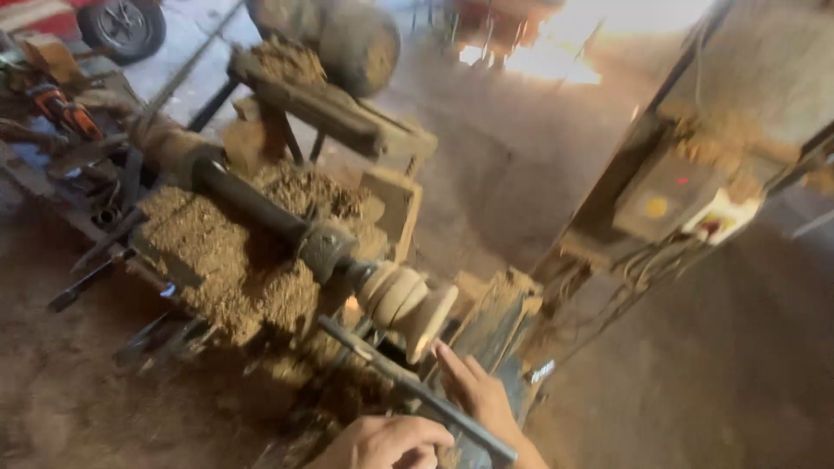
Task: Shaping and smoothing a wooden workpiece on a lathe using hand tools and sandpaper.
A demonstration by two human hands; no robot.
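The pale, rounded wooden workpiece, turned into several bulges and a flared disc-shaped end, is sitting on the dark metal spindle of a lathe, just right of the middle of the view. The workpiece is pointing down and to the right, with its flared end nearest the person.

The right hand is reaching up from the bottom edge with its fingers extended and held loosely apart. Its fingertips are lying just below the flared end of the workpiece; whether they are touching the wood cannot be told. The long dark steel turning tool, a straight bar, is crossing over this hand's palm side and running up and to the left toward the underside of the workpiece.

The left hand is sitting at the bottom edge, with its fingers curled inward. It is lying just beside the lower end of the tool, but the view is not showing clearly whether the fingers are clamped on the bar.

A thick heap of brown wood shavings is covering the lathe bed to the left of the spindle. Several dark hand tools are lying on the dusty floor at the left. A grey electrical switch box with a yellow button and a red light is hanging on a post at the right, well apart from both hands.
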